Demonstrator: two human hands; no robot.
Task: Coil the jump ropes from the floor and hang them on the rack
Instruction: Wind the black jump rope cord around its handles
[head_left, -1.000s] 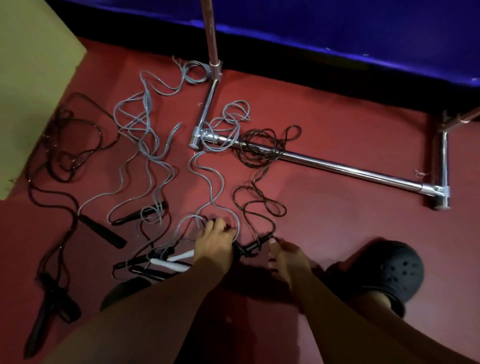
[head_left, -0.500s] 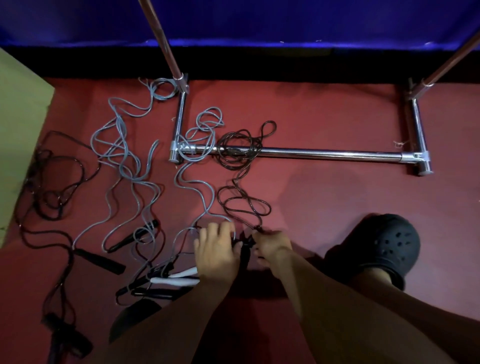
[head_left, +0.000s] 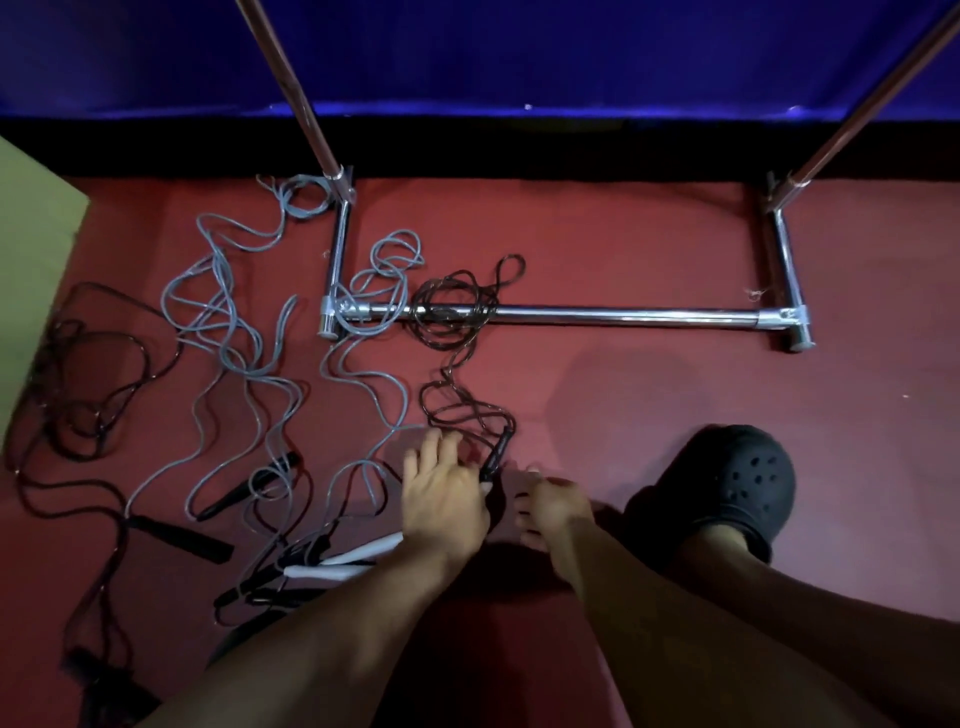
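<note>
Left hand (head_left: 444, 493) lies flat, fingers spread, over the dark rope's (head_left: 457, 410) near loops, a black handle (head_left: 497, 454) at its thumb; whether it grips, cannot tell. Right hand (head_left: 550, 506) loosely curled just beside, holding nothing visible. Rope trails away to a tangle over the rack's base bar (head_left: 623, 314). Judgement: take both handles together first, then draw loops in evenly, freeing the far tangle from the bar. Grey ropes (head_left: 228, 322) lie left on the floor (head_left: 623, 395).

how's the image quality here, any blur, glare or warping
Head view: dim, with a purple cast on the back wall; both the left hand and right hand are motion-blurred; bright glare streaks on the chrome rack bar; wide-angle warping splays the rack uprights outward; a soft shadow falls on the red floor.
</note>
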